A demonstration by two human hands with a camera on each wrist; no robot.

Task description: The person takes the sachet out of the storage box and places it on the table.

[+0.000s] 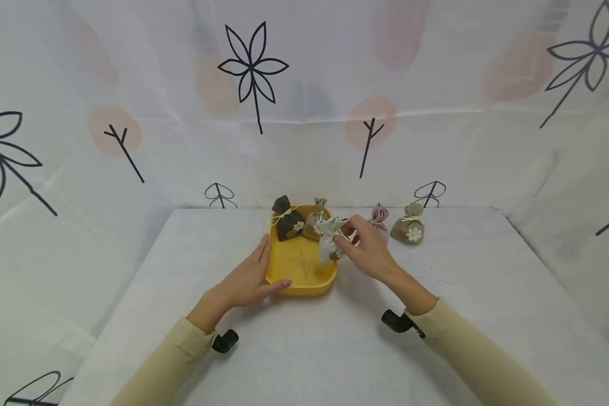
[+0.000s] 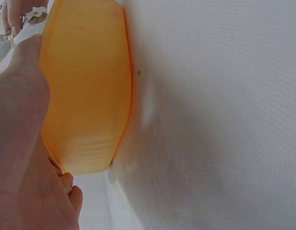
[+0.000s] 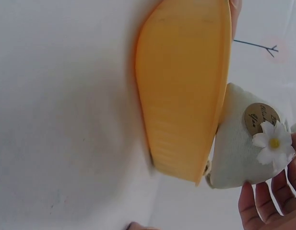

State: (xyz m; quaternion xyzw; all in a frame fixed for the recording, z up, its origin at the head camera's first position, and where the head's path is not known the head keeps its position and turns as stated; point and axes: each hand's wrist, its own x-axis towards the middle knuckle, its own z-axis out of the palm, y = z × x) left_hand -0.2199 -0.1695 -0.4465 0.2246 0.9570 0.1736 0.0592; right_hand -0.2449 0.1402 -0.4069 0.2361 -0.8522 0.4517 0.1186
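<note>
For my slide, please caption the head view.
Left hand holds a yellow tray; right hand pinches a pale pouch at the tray's right side.

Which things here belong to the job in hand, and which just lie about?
Job: yellow tray, held pale pouch, dark pouch, khaki pouch; likely also pink pouch and olive pouch outside the tray.

Surroundings, apparently: printed backdrop, black wrist cameras.

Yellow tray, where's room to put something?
The near half of the tray, in front of the dark bag and tan bag. Table left of the left hand too. Crowded: far end; right rim, where the right hand holds the white bag.
</note>
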